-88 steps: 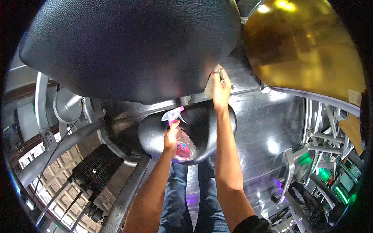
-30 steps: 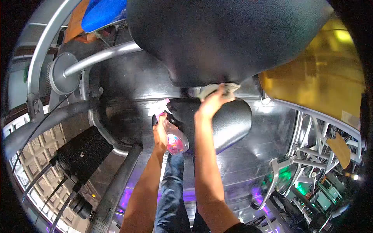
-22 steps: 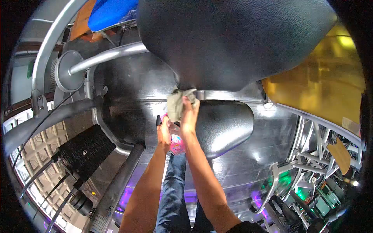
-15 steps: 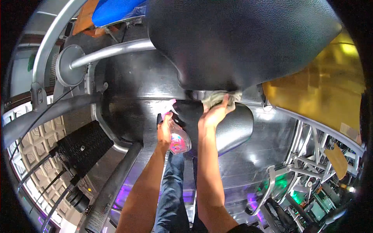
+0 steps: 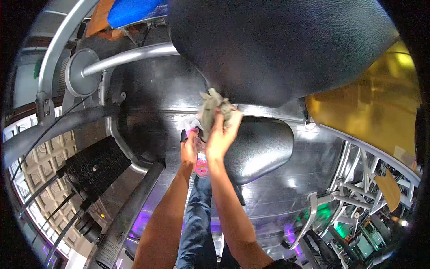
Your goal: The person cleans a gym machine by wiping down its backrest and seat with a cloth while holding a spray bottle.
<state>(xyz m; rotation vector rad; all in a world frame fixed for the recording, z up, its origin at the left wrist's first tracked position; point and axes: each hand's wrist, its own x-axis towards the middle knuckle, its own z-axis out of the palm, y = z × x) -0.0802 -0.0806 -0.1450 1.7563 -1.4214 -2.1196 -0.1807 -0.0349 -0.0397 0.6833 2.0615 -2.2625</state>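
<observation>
My left hand (image 5: 189,150) is wrapped round a clear spray bottle (image 5: 201,167) with a pink and white trigger head and a pink label; my right wrist and the cloth hide part of it. Bunched in my right hand (image 5: 224,134) is a greyish-beige cloth (image 5: 211,110), just above and right of the bottle's head. A large black padded backrest (image 5: 277,49) fills the upper middle, its lower edge close to the cloth. Below it, a smaller black padded seat (image 5: 262,148) lies to the right of my right hand.
Grey metal tubes (image 5: 134,59) of a machine frame stand at left, with a black weight stack-like block (image 5: 96,163) beside them. A gold panel (image 5: 367,103) rises at right. Metal frames (image 5: 354,193) stand lower right, and a blue pad (image 5: 134,11) is at upper left.
My right hand has moved left with the cloth, from under the backrest's lower edge and over the seat to beside the spray bottle. My left hand has barely moved.
</observation>
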